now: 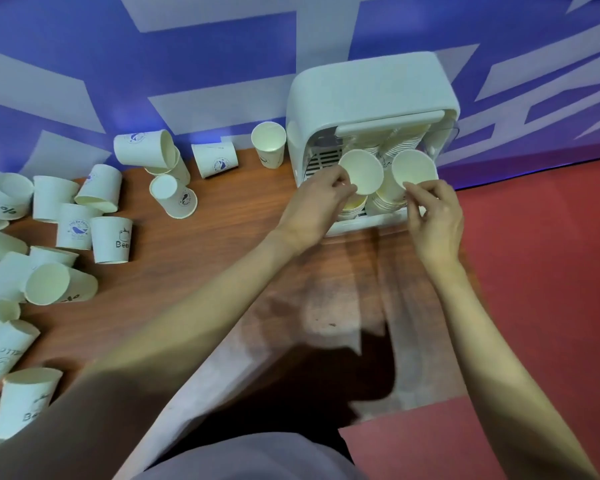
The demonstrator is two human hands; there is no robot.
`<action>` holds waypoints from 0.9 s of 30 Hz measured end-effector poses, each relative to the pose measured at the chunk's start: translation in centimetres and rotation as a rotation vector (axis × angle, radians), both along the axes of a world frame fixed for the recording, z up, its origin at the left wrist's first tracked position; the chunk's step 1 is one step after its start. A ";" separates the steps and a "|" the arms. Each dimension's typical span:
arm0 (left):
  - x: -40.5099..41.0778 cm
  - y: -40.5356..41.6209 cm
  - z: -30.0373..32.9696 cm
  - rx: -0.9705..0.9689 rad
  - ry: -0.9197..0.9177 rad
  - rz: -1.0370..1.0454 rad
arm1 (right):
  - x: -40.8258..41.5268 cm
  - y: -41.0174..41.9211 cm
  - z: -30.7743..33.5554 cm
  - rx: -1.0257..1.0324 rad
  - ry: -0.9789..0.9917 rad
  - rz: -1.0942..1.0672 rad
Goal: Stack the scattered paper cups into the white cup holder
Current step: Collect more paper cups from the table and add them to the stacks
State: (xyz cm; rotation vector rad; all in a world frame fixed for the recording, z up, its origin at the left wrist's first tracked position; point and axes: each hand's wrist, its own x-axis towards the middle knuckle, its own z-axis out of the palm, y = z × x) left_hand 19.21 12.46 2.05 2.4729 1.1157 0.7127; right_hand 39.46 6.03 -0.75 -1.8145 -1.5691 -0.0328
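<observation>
The white cup holder [368, 91] stands at the back right of the wooden table, its front open and its clear lid raised. Inside it lean stacks of paper cups [406, 142]. My left hand [321, 202] pinches the rim of one paper cup [361, 171] at the holder's opening, over a lower stack. My right hand [435, 216] pinches the rim of a second paper cup [414, 166] just to the right, on top of another stack. Both cups show their open mouths to me.
Several loose paper cups [111, 239] lie or stand scattered over the left side of the table [222, 265]; one upright cup [269, 143] stands just left of the holder. A blue and white patterned wall is behind. Red floor [548, 271] lies to the right.
</observation>
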 end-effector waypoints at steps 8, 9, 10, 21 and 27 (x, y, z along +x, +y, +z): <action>-0.2 0.0 -3.2 -0.079 0.190 -0.078 | -0.4 0.9 -2.3 -0.267 -0.026 0.024; -0.2 0.0 -3.3 -0.092 0.195 -0.074 | -0.4 0.9 -2.5 -0.288 -0.026 0.027; -0.1 0.0 -3.5 -0.103 0.202 -0.072 | -0.5 0.9 -2.5 -0.301 -0.023 0.026; -7.7 -1.5 -3.9 -0.060 0.041 0.198 | -7.8 0.1 0.6 -0.251 0.026 0.225; -18.8 -0.6 -4.6 -0.070 0.140 0.429 | -15.0 2.4 -0.4 -0.432 -0.049 0.455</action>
